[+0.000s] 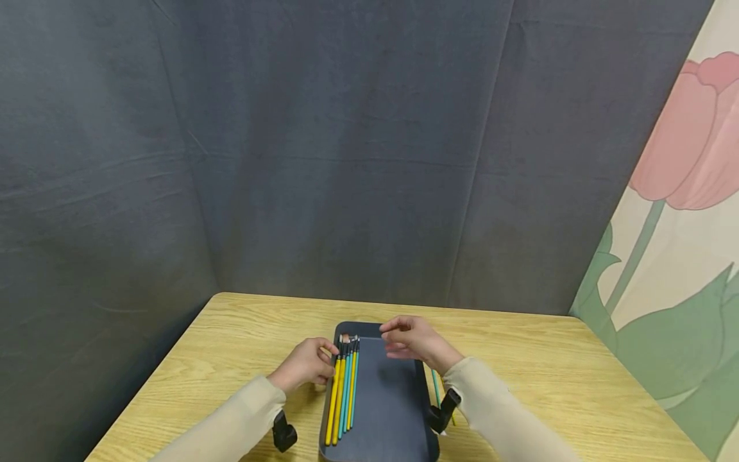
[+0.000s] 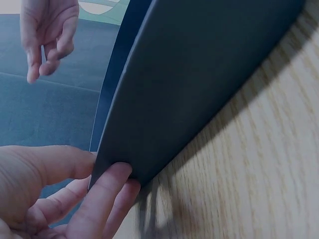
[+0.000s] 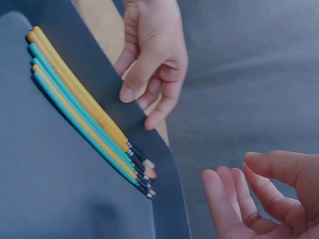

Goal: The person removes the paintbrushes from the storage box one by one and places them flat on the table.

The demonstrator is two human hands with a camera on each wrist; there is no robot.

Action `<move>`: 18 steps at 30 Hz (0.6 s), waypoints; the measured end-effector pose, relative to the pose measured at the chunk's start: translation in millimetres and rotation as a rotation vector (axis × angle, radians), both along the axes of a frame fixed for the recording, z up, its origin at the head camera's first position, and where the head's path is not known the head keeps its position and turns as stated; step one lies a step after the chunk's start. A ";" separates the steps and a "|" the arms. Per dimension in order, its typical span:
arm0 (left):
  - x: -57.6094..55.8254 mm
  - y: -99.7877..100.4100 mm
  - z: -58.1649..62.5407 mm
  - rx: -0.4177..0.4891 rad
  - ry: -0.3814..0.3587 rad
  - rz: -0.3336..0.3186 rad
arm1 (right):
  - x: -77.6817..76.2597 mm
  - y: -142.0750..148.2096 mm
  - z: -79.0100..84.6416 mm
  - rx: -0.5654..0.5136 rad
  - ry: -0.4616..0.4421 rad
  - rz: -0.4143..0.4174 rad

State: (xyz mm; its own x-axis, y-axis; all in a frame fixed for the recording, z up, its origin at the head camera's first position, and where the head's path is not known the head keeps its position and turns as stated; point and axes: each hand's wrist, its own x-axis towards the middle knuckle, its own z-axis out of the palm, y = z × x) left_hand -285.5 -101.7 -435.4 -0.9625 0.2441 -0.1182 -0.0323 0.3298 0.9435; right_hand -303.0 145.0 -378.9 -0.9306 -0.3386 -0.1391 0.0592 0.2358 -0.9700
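A dark grey rectangular tray (image 1: 383,404) lies on the table. Several paintbrushes (image 1: 340,391) with yellow and teal handles rest side by side along its left wall, bristles toward the far end. My left hand (image 1: 308,362) pinches the tray's left rim. In the left wrist view its thumb is at the rim and its fingers (image 2: 102,194) press the outer wall. Above the tray's far right part hovers my right hand (image 1: 416,340), fingers loosely bent with nothing between them. The right wrist view shows the right fingers (image 3: 244,194) apart from the brushes.
On the wooden table (image 1: 543,385), just right of the tray, a teal brush handle (image 1: 435,388) and something yellow show partly behind the right wrist. A dark curtain (image 1: 346,160) stands behind the table. A panel with a painted tulip (image 1: 675,141) is at the right.
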 end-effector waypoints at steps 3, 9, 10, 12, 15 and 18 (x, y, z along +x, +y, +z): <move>0.2 0.4 0.6 -0.004 0.000 0.003 | -2.1 -9.4 -2.1 0.022 -0.004 0.008; -0.2 1.3 1.1 -0.017 -0.003 0.016 | -5.8 -29.1 -11.5 0.069 -0.017 0.002; -0.2 1.5 1.2 -0.018 -0.004 0.019 | -5.5 -32.7 -12.5 0.076 -0.020 -0.001; -0.4 1.9 1.5 -0.020 -0.006 0.021 | -5.3 -39.4 -15.8 0.087 -0.026 -0.003; -0.1 2.1 1.8 -0.021 -0.008 0.021 | -5.2 -48.0 -22.8 0.109 -0.039 0.001; 0.2 1.7 1.7 -0.017 -0.007 0.015 | -5.2 -53.9 -31.6 0.136 -0.045 0.006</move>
State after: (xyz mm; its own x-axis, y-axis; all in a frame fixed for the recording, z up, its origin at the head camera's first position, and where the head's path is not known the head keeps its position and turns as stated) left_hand -285.3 -100.0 -433.7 -0.9653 0.2271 -0.1288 -0.0440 0.3448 0.9377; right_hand -308.2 91.2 -410.5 -0.9203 -0.3198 -0.2254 0.0999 0.3650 -0.9256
